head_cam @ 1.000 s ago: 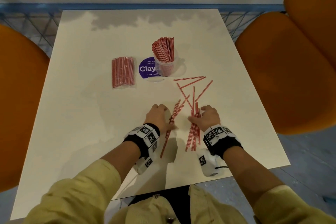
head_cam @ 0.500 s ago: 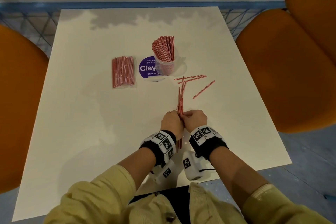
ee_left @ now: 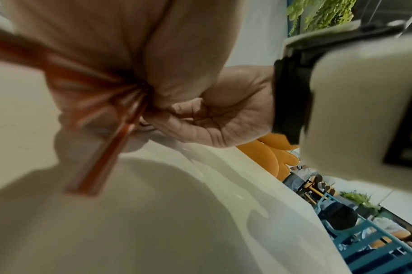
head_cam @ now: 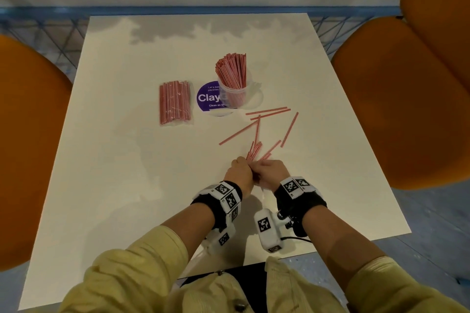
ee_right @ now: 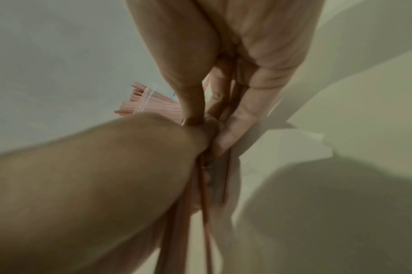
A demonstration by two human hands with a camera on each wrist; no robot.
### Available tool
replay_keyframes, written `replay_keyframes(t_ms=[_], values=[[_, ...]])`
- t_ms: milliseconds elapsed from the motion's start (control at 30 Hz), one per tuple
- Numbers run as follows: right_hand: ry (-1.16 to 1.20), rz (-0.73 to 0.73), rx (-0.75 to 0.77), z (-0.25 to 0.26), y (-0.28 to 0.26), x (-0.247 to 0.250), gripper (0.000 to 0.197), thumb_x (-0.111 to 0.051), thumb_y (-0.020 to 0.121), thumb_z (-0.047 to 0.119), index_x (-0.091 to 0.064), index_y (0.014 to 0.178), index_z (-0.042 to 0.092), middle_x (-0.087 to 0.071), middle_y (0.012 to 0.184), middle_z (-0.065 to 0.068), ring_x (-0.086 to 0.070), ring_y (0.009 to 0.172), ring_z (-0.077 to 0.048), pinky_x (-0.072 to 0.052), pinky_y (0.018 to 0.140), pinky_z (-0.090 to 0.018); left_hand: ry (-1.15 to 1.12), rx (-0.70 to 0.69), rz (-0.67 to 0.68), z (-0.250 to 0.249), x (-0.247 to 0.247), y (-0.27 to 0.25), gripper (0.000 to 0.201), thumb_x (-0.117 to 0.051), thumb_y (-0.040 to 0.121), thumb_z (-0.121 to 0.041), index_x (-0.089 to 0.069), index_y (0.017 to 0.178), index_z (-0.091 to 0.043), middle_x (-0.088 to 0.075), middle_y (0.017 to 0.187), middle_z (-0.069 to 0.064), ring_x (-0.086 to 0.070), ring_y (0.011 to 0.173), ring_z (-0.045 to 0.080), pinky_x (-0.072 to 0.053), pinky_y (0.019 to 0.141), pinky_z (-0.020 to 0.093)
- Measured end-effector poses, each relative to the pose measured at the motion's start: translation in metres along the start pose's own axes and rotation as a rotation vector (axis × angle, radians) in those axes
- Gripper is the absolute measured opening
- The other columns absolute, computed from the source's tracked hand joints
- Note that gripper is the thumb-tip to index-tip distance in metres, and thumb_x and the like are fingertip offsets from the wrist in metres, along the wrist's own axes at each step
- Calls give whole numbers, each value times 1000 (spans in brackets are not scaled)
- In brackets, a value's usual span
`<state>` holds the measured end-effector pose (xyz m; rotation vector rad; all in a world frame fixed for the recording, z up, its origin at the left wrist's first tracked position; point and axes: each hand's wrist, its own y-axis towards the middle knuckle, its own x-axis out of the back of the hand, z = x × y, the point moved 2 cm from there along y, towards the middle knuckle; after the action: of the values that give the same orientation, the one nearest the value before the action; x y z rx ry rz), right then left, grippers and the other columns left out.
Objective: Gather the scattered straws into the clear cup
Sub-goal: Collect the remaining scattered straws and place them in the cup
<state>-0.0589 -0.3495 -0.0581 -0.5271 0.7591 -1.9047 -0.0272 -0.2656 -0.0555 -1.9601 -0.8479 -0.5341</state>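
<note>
Currently a bundle point(head_cam: 255, 150) of straws sits pinched between both hands near the table's point(head_cam: 114, 160) front edge, far ends fanning toward the cup point(head_cam: 232, 95). Left hand point(head_cam: 238, 175) and right hand point(head_cam: 270, 172) press together, fingers point(ee_right: 241, 118) curled round the bundle, likely to square it before lifting. Loose straws point(head_cam: 267, 111) lie flat between bundle and cup, not yet collected. Cup stands upright, already packed, on a purple sticker point(head_cam: 207, 98). Wrapped pack point(head_cam: 175, 101) lies just left, untouched.
</note>
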Motion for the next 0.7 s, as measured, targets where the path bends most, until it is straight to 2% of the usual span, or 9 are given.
replay_keyframes(t_ms=[33,100,200,300,400,500,567,633,700], values=[[-52,9,23,4,0,1,11,-62,87,7,-66,79,-1,-65,75,-11,-62,64,-16,-53,46,-15,-11,-20,0,2,4,0,29,-39,94,-3,-39,123,3,-52,127,21,-55,114,35,-45,90,36],[-223,-28,95,18,4,5,13,-64,86,12,-65,81,0,-66,69,-8,-62,61,-14,-53,48,-13,-43,-75,-21,5,13,2,28,-40,97,-12,-38,121,2,-59,118,22,-58,106,37,-42,78,36],[-446,-204,257,40,20,21,10,-60,83,15,-68,89,11,-69,84,-7,-68,74,-21,-59,72,-28,-69,-117,-78,9,33,7,29,-37,99,-19,-39,120,0,-61,112,23,-60,101,37,-39,74,34],[-792,-310,356,58,36,43,31,-55,81,5,-62,110,11,-63,107,-8,-61,100,-25,-46,87,-24,-63,-132,-91,9,51,18,27,-36,96,-9,-39,123,-4,-60,115,20,-58,103,36,-38,77,33],[-1121,-244,414,66,54,57,56,-51,79,-8,-47,131,10,-44,135,-13,-43,125,-30,-38,104,-33,-66,-167,-89,9,63,26,27,-33,96,-8,-41,122,-3,-60,114,21,-59,102,36,-37,76,31],[-1257,-218,459,75,66,61,70,-47,77,-12,-34,141,13,-30,147,-11,-36,131,-31,-36,107,-38,-3,-175,-108,9,68,37,26,-31,100,-18,-42,117,-1,-62,108,22,-60,95,37,-40,74,35],[-1347,-208,471,84,74,61,78,-52,78,-8,-24,146,18,-19,155,-5,-27,137,-30,-35,109,-42,59,-141,-108,10,69,46,32,-29,101,-26,-41,116,-1,-63,104,22,-60,92,38,-41,71,38],[-1451,-117,448,92,83,57,87,-60,80,0,-12,149,24,-5,160,1,-11,146,-26,-25,115,-44,93,-96,-107,12,69,52,34,-30,101,-31,-39,117,-3,-64,105,21,-61,92,37,-42,71,38],[-1550,-39,468,98,94,52,85,-58,86,6,-6,150,24,1,160,4,-2,148,-22,-16,120,-44,138,-88,-126,12,69,56,34,-38,99,-33,-38,118,-5,-65,105,18,-63,91,36,-43,70,37]])
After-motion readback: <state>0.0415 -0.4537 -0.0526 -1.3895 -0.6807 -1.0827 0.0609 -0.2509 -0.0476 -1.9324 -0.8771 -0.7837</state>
